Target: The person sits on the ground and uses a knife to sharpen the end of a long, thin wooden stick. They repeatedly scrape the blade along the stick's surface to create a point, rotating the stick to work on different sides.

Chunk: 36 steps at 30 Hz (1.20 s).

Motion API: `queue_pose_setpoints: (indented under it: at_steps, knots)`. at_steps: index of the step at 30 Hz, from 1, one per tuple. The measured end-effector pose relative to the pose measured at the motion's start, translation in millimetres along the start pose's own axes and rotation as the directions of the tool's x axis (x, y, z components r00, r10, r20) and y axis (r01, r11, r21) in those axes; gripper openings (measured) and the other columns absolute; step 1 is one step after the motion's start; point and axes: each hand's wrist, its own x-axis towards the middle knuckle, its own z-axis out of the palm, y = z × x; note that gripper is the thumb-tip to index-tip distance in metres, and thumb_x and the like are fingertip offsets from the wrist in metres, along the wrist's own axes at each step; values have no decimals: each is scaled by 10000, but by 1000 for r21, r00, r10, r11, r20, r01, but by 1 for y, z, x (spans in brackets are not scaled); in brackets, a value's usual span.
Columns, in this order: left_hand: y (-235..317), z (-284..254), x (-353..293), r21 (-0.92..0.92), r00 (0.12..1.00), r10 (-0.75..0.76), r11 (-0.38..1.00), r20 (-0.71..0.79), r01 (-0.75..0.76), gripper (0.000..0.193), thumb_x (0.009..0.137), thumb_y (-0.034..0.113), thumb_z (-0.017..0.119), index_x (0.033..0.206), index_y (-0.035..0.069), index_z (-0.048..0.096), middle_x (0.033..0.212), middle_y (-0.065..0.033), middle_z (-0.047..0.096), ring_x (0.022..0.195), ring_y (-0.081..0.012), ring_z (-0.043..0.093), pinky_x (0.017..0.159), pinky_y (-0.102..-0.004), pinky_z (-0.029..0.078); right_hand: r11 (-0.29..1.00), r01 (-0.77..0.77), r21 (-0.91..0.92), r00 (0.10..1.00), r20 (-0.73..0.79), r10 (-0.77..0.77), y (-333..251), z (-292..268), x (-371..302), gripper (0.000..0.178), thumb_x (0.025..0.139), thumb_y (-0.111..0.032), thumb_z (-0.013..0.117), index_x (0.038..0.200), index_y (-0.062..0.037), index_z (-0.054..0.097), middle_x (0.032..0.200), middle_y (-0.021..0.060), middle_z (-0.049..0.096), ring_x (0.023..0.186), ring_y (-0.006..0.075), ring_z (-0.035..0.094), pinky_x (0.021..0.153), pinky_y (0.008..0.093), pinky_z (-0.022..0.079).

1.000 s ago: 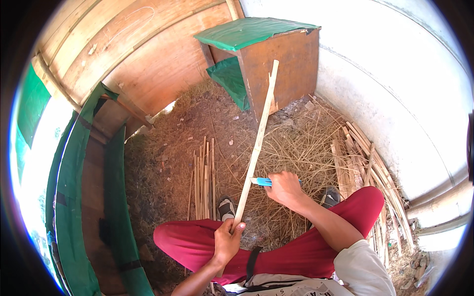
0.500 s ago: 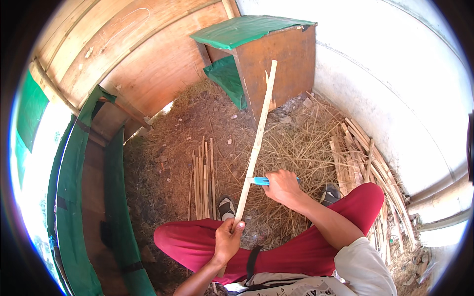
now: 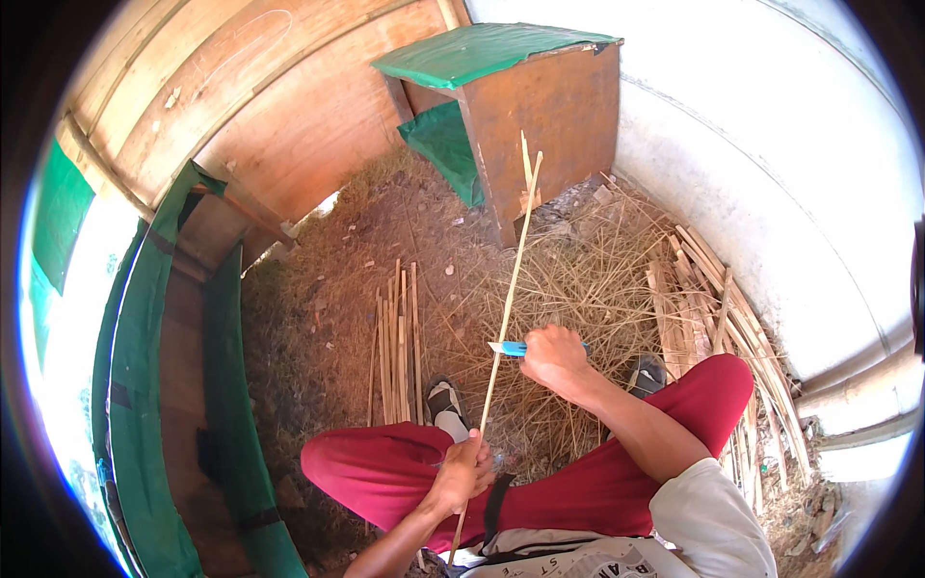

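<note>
My left hand (image 3: 462, 470) is closed around the lower part of a long, pale bamboo strip (image 3: 511, 284), which slants up and away from me with its narrow edge turned to view. A thin sliver stands apart from the strip near its far end. In my right hand (image 3: 554, 356) is a blue-handled utility knife (image 3: 512, 348). Its blade lies against the strip, crossing it about midway along. The strip's lower end passes below my left hand, over my lap.
Split bamboo strips (image 3: 400, 337) lie on the dirt floor ahead of my left knee. Shavings (image 3: 588, 279) cover the ground beyond my right hand. More bamboo pieces (image 3: 761, 356) lean along the white wall. A wooden box with a green cover (image 3: 549, 125) stands at the back.
The bamboo strip has turned from its broad face to its narrow edge, and its far end has dropped slightly. My left hand has rolled with it; the knife stays near the same place.
</note>
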Motion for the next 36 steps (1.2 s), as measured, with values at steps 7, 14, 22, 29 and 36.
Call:
queue_pose_setpoints:
  at_steps: [7,14,22,29,36]
  knots:
    - [1,-32,0,468,846,510,793,-159,-390,332,1028,351,536,910,47,591,578,-28,469,431,-137,423,382,-309,342,997,21,79,997,-71,-16,-6,-36,-25,335,855,-295,712,905,29,641,732,181,667,680,343,683,633,472,546]
    - [92,-90,-45,975,379,900,-222,215,-27,164,949,219,658,894,67,682,572,-112,633,428,-238,615,365,-394,477,946,58,319,754,607,-251,-19,-48,-158,437,947,-416,614,1120,-20,547,954,233,648,919,407,654,811,497,515]
    - [219,-73,-93,790,519,669,-612,532,-22,177,878,194,693,748,82,649,565,-106,609,512,-282,630,498,-420,484,838,223,497,933,138,-331,-35,-16,-218,378,910,-240,691,1182,17,636,997,200,681,957,367,672,864,426,544]
    - [297,3,-67,531,797,349,-846,492,43,159,789,215,721,684,95,708,662,-115,680,657,-291,686,576,-415,506,631,28,775,185,-625,759,85,-36,-235,19,962,-47,620,974,-36,630,839,26,632,784,88,599,718,253,501]
    - [315,63,3,358,744,272,-933,610,48,168,746,176,692,599,96,686,589,-93,647,654,-288,669,781,-426,484,462,-132,877,30,-463,886,188,80,-300,254,1004,-257,511,1004,-7,549,831,57,566,820,160,580,701,329,457]
